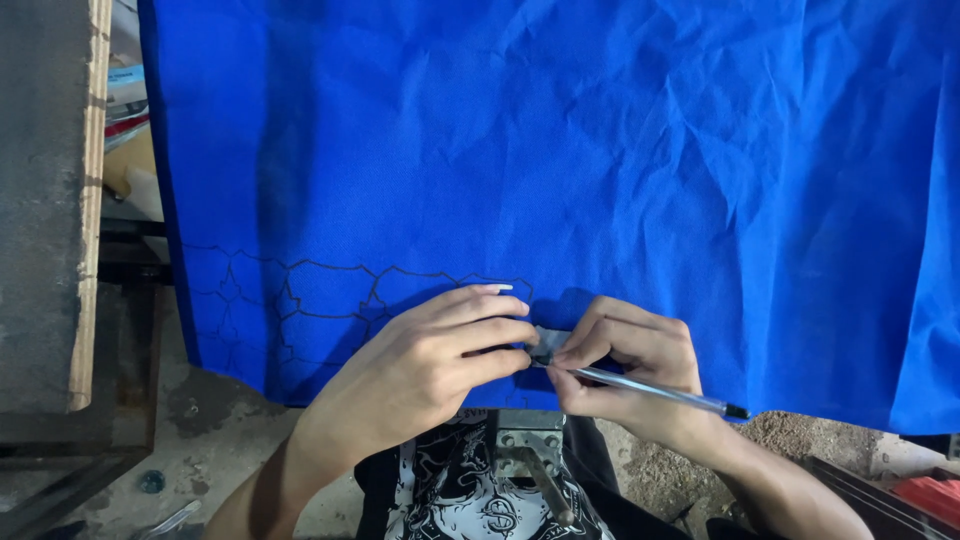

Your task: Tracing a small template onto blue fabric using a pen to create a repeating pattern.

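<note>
Scanning from the left edge: a grey slab with a pale wooden edge (85, 200) runs down the side, with stacked papers or packets (125, 95) showing in the gap beside it. Below is a dusty concrete floor (215, 440).

A large sheet of blue cloth (600, 150) fills most of the view, creased throughout, its lower edge hanging toward the person. Near the lower left corner a pattern of thin dark drawn lines (300, 290) forms irregular cell-like shapes, ending just beside the left hand.

Left hand (440, 350): fingers pressed together and curled, tips pinching a small grey piece (545, 345) at the cloth's lower edge. What the piece is cannot be told.

Right hand (620, 365): fingers bent and closed, meeting the same grey piece from the other side, so both hands touch at it. This hand also grips a slim pen (660, 392) with a clear barrel and dark cap end, lying across the palm and pointing out to the right.

Below the hands: a black garment with white print (450, 490) and a grey metal bracket (530, 440). Far right, sandy ground and a red object (930, 495) at the corner.
</note>
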